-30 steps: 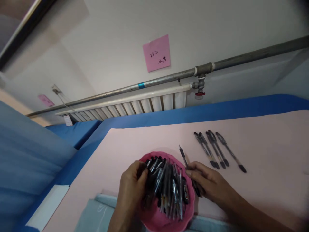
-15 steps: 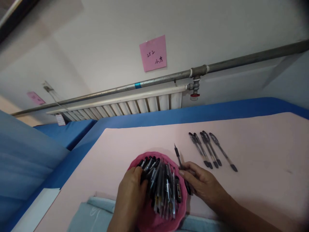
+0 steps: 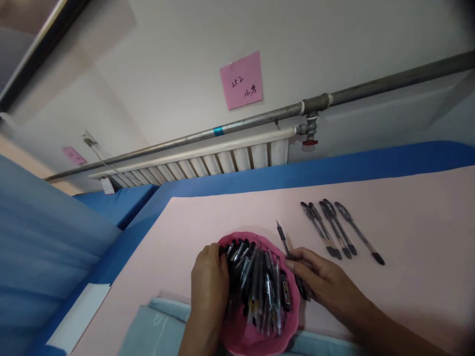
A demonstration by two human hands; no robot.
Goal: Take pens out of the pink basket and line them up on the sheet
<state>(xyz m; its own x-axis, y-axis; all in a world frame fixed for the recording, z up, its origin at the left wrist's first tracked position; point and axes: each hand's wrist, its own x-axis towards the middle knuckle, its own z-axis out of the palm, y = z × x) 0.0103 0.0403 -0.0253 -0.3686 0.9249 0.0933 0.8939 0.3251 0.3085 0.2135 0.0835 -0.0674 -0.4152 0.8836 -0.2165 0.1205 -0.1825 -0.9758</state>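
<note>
A pink scalloped basket (image 3: 293, 326) full of pens (image 3: 256, 291) and black pen caps stands close in front of me. My left hand (image 3: 211, 282) is at its left rim, fingers curled inward beside the black caps; the fingertips are hidden. At the right rim my right hand (image 3: 319, 277) pinches an uncapped gel pen (image 3: 282, 235) between thumb and fingers, its tip pointing up and away. A dark end of it shows below the fingers. To the right, several clear pens with black caps (image 3: 330, 227) lie roughly side by side on the pink sheet (image 3: 419, 222).
A folded light-blue cloth (image 3: 152, 329) lies under and beside the basket. White paper (image 3: 79, 316) is at the left edge, near a blue curtain (image 3: 48, 247). Behind the blue surface (image 3: 230, 180), a radiator (image 3: 222, 160) and a metal pipe (image 3: 260, 121) run along the wall.
The whole view has shifted, so things appear farther right. My left hand has drawn back from the pens toward the basket's left rim. My right hand keeps the pen in the same place.
</note>
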